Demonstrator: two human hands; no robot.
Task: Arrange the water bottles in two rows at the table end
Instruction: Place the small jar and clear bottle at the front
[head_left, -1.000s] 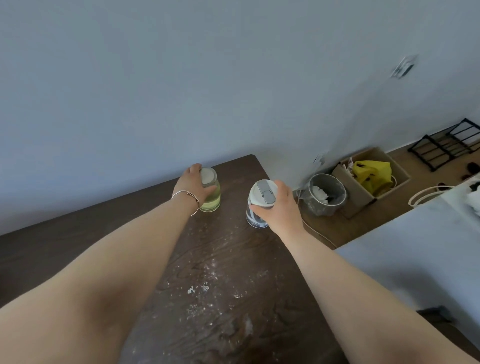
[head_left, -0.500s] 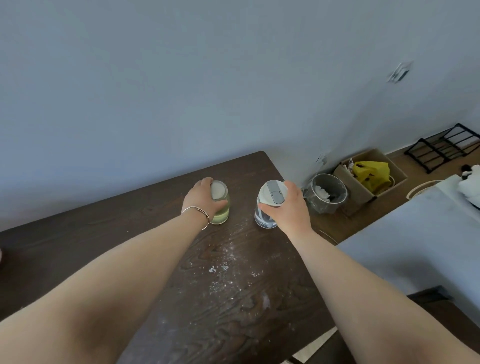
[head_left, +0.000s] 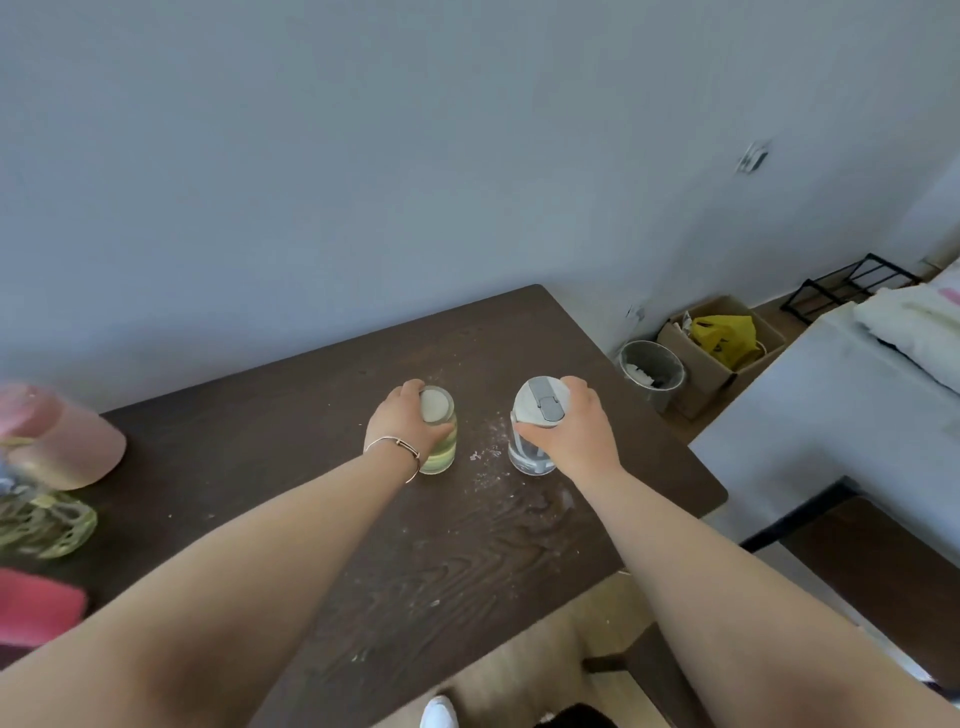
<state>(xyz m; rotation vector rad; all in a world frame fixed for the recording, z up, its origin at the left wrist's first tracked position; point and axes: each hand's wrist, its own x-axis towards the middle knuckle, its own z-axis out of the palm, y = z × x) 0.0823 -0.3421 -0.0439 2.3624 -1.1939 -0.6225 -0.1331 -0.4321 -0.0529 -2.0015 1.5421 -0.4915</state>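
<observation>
**Two bottles gripped side by side near the table end**

The left hand (head_left: 402, 423) is wrapped around a green-tinted bottle (head_left: 439, 434) and the right hand (head_left: 571, 434) clasps a clear flip-lid bottle (head_left: 535, 426) — both upright on the dark wooden table (head_left: 291, 415), apart, likely the start of a row. Bare tabletop lies beyond them toward the far right corner; the right edge is close to the clear bottle. Other, blurred bottles (head_left: 52, 441) wait at far left.

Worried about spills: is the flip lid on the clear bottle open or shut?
Shut. The grey flip tab lies flat on the clear bottle's white lid, gripped by the right hand.
</observation>
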